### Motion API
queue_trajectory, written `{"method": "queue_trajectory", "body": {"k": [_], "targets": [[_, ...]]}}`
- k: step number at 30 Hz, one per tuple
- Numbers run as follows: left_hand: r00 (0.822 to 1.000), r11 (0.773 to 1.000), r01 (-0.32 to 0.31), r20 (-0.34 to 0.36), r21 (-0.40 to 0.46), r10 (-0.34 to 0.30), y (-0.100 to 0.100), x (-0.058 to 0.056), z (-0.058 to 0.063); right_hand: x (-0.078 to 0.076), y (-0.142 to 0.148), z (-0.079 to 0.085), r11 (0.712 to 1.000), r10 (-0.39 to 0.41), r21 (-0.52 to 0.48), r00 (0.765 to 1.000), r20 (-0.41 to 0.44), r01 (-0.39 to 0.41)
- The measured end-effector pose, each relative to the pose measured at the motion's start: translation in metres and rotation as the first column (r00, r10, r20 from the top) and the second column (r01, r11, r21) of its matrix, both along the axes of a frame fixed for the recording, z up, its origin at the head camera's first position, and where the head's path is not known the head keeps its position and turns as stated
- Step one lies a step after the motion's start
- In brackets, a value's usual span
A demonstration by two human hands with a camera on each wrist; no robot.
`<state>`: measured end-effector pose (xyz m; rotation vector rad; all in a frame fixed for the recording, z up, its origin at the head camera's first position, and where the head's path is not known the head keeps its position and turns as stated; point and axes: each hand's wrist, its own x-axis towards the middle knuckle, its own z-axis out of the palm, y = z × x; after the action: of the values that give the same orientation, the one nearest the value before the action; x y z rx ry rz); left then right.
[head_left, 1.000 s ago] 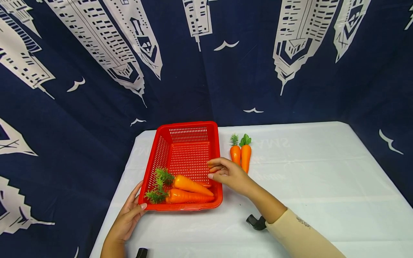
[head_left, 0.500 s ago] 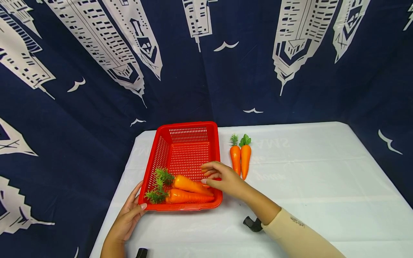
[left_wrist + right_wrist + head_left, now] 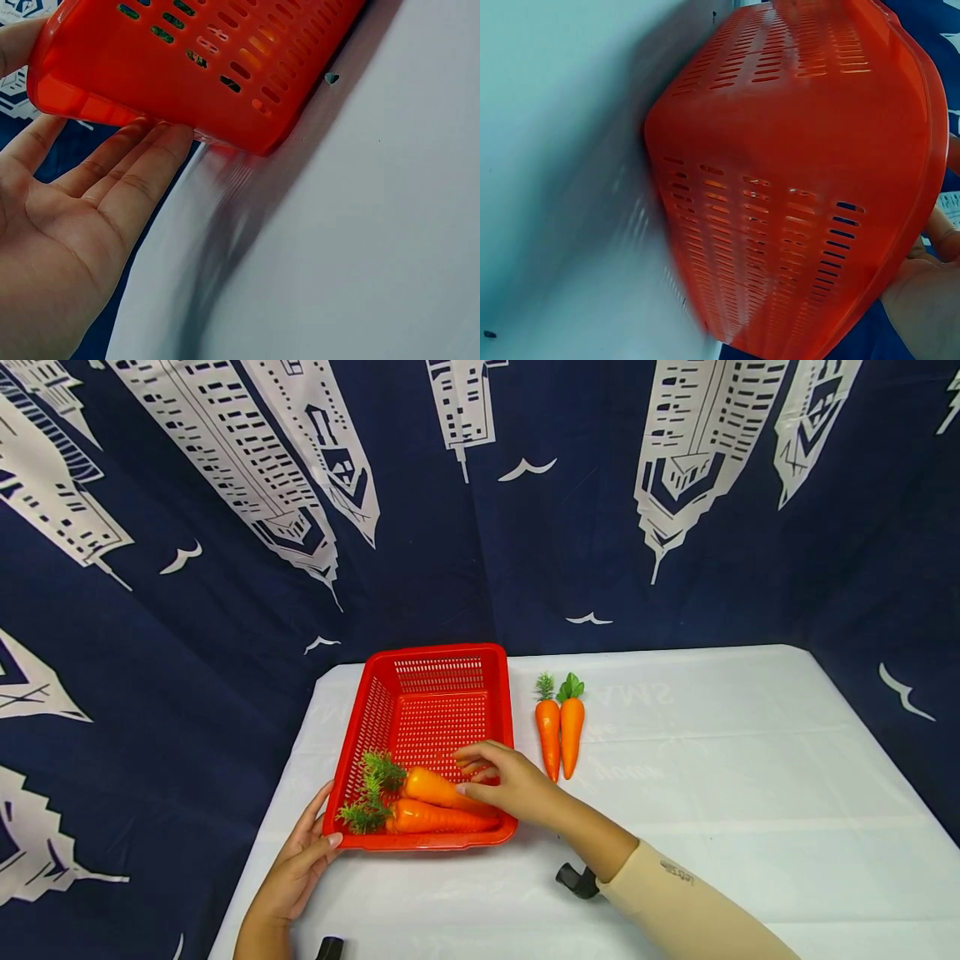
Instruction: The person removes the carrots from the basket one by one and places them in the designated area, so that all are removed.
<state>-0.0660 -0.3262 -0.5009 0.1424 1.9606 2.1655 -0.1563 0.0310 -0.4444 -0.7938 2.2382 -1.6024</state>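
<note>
A red plastic basket (image 3: 444, 727) sits on the white table at the left. My left hand (image 3: 295, 868) holds its near left corner, thumb over the rim and fingers against the outside, as the left wrist view shows. Inside, along the near end, lie two carrots: an upper carrot (image 3: 431, 787) and a lower carrot (image 3: 438, 817), green tops to the left. My right hand (image 3: 510, 781) reaches over the basket's right rim, fingers loosely bent above the upper carrot; whether the thumb touches it I cannot tell. In the right wrist view, the basket (image 3: 780, 142) hides most of that hand.
Right of the basket, two more carrots lie side by side on the table: a left carrot (image 3: 548, 735) and a right carrot (image 3: 572, 735). The white table (image 3: 750, 760) extends to the right. A dark blue curtain (image 3: 570, 543) with printed buildings hangs behind.
My right hand has moved left from the basket's right rim to above the upper carrot, uncovering the tips of the carrots on the table. My left hand stays on the corner.
</note>
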Motion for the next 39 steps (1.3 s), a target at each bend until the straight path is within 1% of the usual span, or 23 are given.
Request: {"method": "queue_trajectory", "body": {"k": [2,7,12,17,25,32,39], "targets": [[1.000,1.000,-0.010,0.012,0.000,0.010,0.000,-0.001,0.000,-0.001,-0.001,0.000,1.000,0.002,0.012,1.000,0.011,-0.002],[0.998,0.999,-0.043,0.042,-0.008,0.043,0.001,-0.001,0.000,-0.003,-0.004,-0.001,0.999,0.008,0.041,1.000,0.000,-0.008],[1.000,1.000,-0.005,0.006,0.005,0.005,0.000,-0.001,-0.001,-0.004,-0.006,0.000,0.998,0.015,0.065,1.000,-0.015,-0.014],[1.000,1.000,0.016,-0.010,0.014,-0.016,0.000,-0.001,-0.001,-0.006,-0.010,0.000,0.996,0.023,0.090,0.999,-0.027,-0.020],[1.000,1.000,0.000,0.004,0.019,0.000,0.000,-0.001,0.000,-0.009,-0.018,-0.001,0.992,0.039,0.123,0.997,-0.071,-0.030],[1.000,1.000,0.004,-0.002,0.005,-0.004,0.000,-0.001,-0.001,-0.011,-0.023,-0.003,0.985,0.040,0.171,0.996,-0.086,-0.025],[1.000,1.000,-0.010,0.009,-0.006,0.010,0.000,0.000,-0.001,-0.012,-0.028,-0.002,0.982,0.054,0.185,0.994,-0.090,-0.037]]}}
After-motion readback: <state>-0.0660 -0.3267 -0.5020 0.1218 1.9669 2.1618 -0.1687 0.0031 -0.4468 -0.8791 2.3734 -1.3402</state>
